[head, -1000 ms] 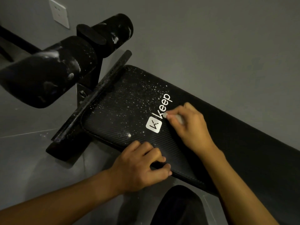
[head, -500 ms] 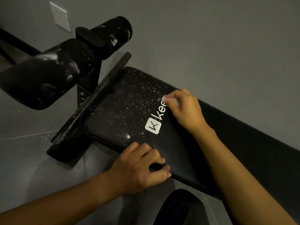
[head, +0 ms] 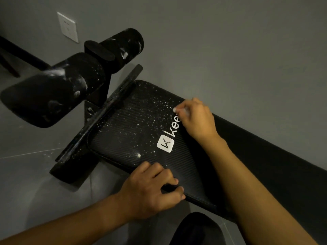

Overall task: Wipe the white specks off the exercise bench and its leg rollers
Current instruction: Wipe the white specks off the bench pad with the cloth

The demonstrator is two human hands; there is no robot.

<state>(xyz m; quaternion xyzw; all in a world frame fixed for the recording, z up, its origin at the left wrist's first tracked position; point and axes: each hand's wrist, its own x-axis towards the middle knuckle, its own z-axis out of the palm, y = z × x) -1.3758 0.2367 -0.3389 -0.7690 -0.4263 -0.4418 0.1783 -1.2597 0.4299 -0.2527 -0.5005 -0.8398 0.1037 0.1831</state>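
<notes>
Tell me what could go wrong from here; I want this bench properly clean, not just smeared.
The right hand holds only a small white wipe, so it may load up and push the specks around the bench pad rather than lift them. Specks could fall onto the floor, where some already lie. The leg rollers carry white smears and may get missed.

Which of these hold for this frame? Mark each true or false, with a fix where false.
1. The right hand holds a small white wipe against the bench pad. True.
2. The left hand is wiping a leg roller. False: it grips the pad's near edge.
3. The leg rollers are clean. False: white smears show on both.
4. White specks lie between the logo and the crossbar. True.
</notes>
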